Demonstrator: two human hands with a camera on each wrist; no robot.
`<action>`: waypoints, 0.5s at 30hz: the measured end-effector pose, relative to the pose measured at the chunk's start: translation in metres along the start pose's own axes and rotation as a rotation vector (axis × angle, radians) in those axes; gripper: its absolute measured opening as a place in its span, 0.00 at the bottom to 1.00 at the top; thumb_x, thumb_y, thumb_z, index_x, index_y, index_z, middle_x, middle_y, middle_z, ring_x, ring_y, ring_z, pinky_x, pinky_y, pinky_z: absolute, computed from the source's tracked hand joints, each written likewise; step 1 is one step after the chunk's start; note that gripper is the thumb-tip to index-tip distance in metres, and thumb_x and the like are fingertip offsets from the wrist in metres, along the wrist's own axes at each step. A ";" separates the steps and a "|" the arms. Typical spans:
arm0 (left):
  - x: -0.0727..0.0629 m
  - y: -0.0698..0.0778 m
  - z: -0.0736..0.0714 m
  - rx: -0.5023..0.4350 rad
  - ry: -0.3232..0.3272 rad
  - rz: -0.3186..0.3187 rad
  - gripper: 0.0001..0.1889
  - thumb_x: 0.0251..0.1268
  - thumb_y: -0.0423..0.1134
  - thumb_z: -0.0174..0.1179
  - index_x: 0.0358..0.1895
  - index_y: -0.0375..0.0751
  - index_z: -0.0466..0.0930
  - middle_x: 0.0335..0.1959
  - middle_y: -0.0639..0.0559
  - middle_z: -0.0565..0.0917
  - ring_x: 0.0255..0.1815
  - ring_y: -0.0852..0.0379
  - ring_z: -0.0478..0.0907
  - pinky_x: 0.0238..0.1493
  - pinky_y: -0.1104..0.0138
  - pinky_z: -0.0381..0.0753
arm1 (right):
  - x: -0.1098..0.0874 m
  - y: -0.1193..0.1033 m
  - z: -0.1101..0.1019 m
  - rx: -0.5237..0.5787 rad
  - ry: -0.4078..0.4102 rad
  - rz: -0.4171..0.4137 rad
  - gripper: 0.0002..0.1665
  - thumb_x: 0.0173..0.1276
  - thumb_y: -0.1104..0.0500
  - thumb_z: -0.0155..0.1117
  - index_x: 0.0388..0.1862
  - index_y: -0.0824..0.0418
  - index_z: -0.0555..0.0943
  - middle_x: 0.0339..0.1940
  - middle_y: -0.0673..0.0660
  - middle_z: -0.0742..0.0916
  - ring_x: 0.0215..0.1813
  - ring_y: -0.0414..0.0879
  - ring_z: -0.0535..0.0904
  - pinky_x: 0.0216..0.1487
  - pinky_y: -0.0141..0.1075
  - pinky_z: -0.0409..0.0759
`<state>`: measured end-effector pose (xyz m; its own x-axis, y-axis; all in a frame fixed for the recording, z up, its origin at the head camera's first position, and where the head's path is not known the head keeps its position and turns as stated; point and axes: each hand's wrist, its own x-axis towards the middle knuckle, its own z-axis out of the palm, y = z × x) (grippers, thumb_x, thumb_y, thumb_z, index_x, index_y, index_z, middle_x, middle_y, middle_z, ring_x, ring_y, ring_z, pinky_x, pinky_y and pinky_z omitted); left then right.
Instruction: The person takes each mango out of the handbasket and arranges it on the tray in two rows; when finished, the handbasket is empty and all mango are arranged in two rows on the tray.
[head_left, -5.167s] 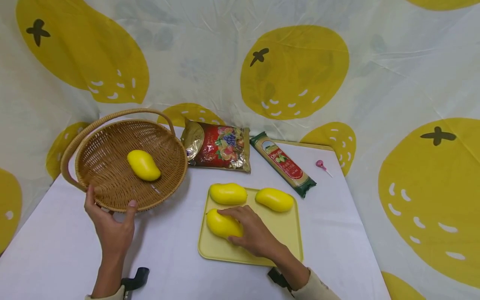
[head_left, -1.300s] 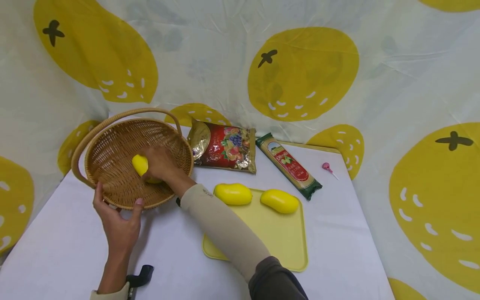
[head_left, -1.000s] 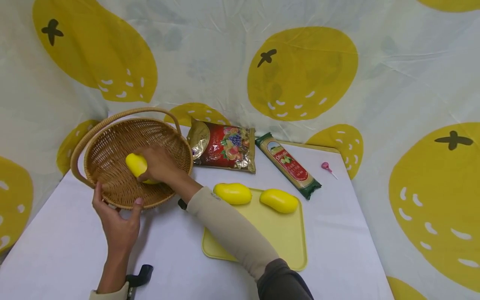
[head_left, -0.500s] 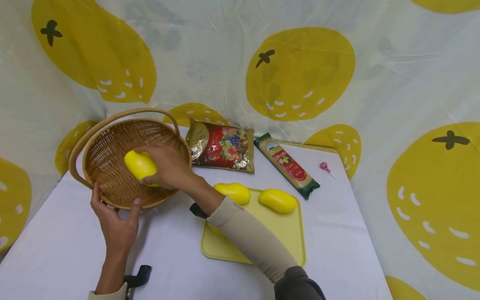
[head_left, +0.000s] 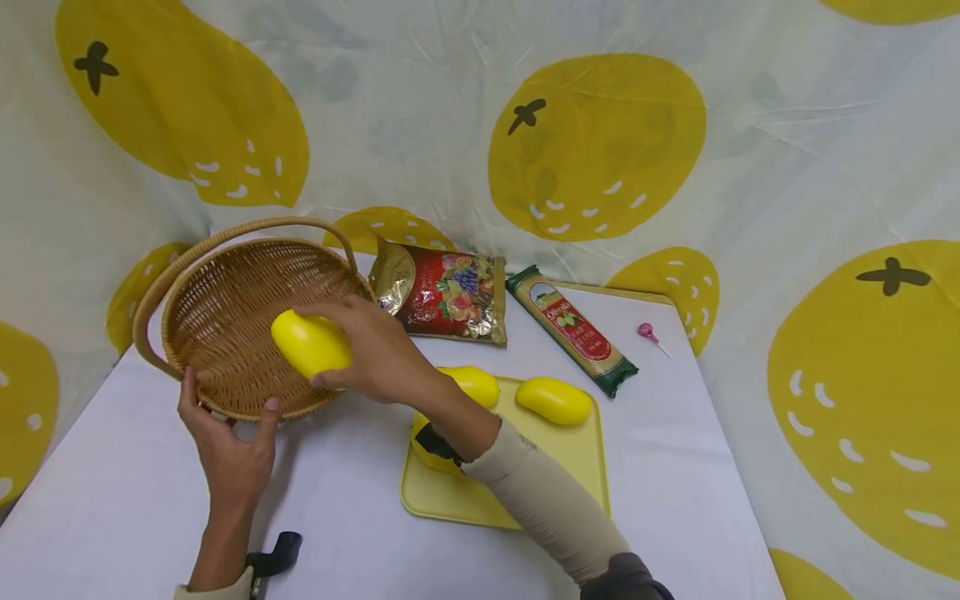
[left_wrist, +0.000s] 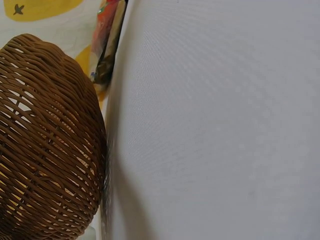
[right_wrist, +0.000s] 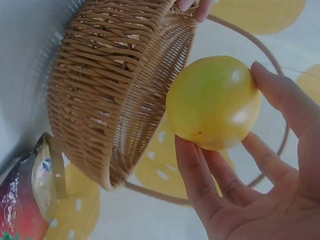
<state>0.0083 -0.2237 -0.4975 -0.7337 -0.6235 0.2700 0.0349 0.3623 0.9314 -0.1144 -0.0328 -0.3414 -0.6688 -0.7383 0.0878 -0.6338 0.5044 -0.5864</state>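
Observation:
My right hand (head_left: pixel 375 354) grips a yellow mango (head_left: pixel 307 343), thumb on one side and fingers on the other, above the near right rim of the wicker basket (head_left: pixel 217 333). In the right wrist view the mango (right_wrist: pixel 210 102) is seen end-on, beside the basket opening. At the basket's near side, my left hand (head_left: pixel 228 454) holds the rim, and the basket tilts toward me. On the yellow tray (head_left: pixel 570 483) lie a mango (head_left: pixel 476 385) at the back left, a mango (head_left: pixel 553 401) at the back right, and one (head_left: pixel 429 454) partly hidden by my right wrist.
Behind the tray lie a red and gold candy bag (head_left: pixel 450 292) and a green-ended pasta packet (head_left: pixel 573 329). A pink lollipop (head_left: pixel 648 332) is at the far right. A fruit-print cloth (head_left: pixel 420 125) hangs behind the white table (head_left: pixel 675 500).
Earlier my right hand was at a mango on the tray, then reached into the basket. It has since lifted the basket's mango up and toward the right. My left hand keeps its hold.

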 end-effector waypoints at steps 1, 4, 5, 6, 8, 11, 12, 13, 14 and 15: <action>0.000 0.000 0.000 -0.001 0.000 0.001 0.57 0.63 0.34 0.70 0.87 0.55 0.40 0.88 0.54 0.47 0.83 0.43 0.59 0.78 0.64 0.68 | -0.004 0.001 -0.002 0.006 0.003 0.001 0.49 0.61 0.47 0.84 0.80 0.40 0.72 0.73 0.48 0.80 0.69 0.44 0.75 0.66 0.41 0.75; 0.000 0.000 0.000 -0.005 0.002 0.010 0.56 0.63 0.33 0.70 0.87 0.54 0.40 0.87 0.53 0.48 0.83 0.42 0.59 0.78 0.65 0.67 | -0.015 0.004 -0.006 0.026 0.016 0.005 0.48 0.61 0.48 0.84 0.79 0.40 0.73 0.72 0.47 0.81 0.68 0.43 0.75 0.69 0.43 0.74; 0.000 0.000 0.001 -0.008 0.002 0.015 0.56 0.63 0.33 0.70 0.87 0.54 0.40 0.87 0.52 0.48 0.83 0.42 0.59 0.78 0.66 0.66 | -0.019 0.006 -0.007 0.032 0.019 0.007 0.48 0.61 0.49 0.84 0.79 0.40 0.73 0.71 0.47 0.81 0.68 0.43 0.74 0.70 0.44 0.74; 0.000 -0.001 0.001 -0.012 0.003 0.020 0.56 0.63 0.33 0.70 0.87 0.53 0.40 0.87 0.52 0.48 0.83 0.42 0.60 0.77 0.67 0.66 | -0.023 0.007 -0.009 0.040 0.022 0.011 0.48 0.61 0.49 0.84 0.79 0.40 0.73 0.71 0.47 0.81 0.68 0.43 0.75 0.69 0.44 0.74; 0.000 -0.001 0.001 -0.016 0.004 0.028 0.56 0.64 0.32 0.69 0.87 0.53 0.40 0.87 0.50 0.49 0.82 0.41 0.60 0.77 0.68 0.65 | -0.031 0.011 -0.011 0.064 0.028 0.023 0.47 0.61 0.50 0.84 0.79 0.39 0.74 0.71 0.47 0.81 0.67 0.43 0.75 0.68 0.44 0.75; 0.000 -0.001 0.001 -0.024 0.003 0.033 0.55 0.64 0.32 0.69 0.87 0.52 0.40 0.87 0.49 0.50 0.82 0.41 0.60 0.76 0.69 0.65 | -0.043 0.018 -0.013 0.106 0.036 0.033 0.47 0.61 0.51 0.84 0.78 0.39 0.74 0.70 0.47 0.81 0.65 0.45 0.76 0.65 0.43 0.78; 0.000 -0.001 0.001 -0.025 0.003 0.032 0.55 0.64 0.32 0.69 0.87 0.52 0.40 0.87 0.49 0.50 0.82 0.42 0.60 0.76 0.69 0.65 | -0.047 0.020 -0.013 0.122 0.038 0.038 0.47 0.61 0.52 0.84 0.78 0.39 0.74 0.70 0.47 0.81 0.65 0.45 0.76 0.63 0.42 0.80; 0.000 -0.001 0.001 -0.025 0.003 0.031 0.55 0.64 0.32 0.69 0.87 0.52 0.40 0.87 0.49 0.50 0.82 0.42 0.60 0.76 0.69 0.65 | -0.051 0.022 -0.014 0.139 0.039 0.041 0.47 0.61 0.53 0.84 0.78 0.39 0.74 0.70 0.48 0.81 0.65 0.45 0.76 0.62 0.40 0.81; 0.000 0.000 0.001 -0.027 0.004 0.030 0.55 0.64 0.32 0.69 0.87 0.52 0.40 0.87 0.49 0.50 0.82 0.42 0.60 0.76 0.69 0.65 | -0.055 0.025 -0.015 0.151 0.040 0.045 0.47 0.61 0.53 0.84 0.78 0.40 0.74 0.70 0.48 0.81 0.65 0.45 0.76 0.61 0.40 0.82; 0.000 0.000 0.000 -0.027 0.003 0.028 0.55 0.64 0.32 0.69 0.87 0.52 0.40 0.87 0.49 0.50 0.83 0.42 0.60 0.76 0.68 0.65 | -0.059 0.027 -0.016 0.163 0.041 0.049 0.47 0.61 0.54 0.84 0.78 0.40 0.75 0.70 0.48 0.80 0.64 0.45 0.76 0.59 0.38 0.84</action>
<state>0.0077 -0.2238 -0.4975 -0.7305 -0.6150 0.2969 0.0742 0.3607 0.9297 -0.0984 0.0312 -0.3497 -0.7147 -0.6941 0.0864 -0.5306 0.4576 -0.7135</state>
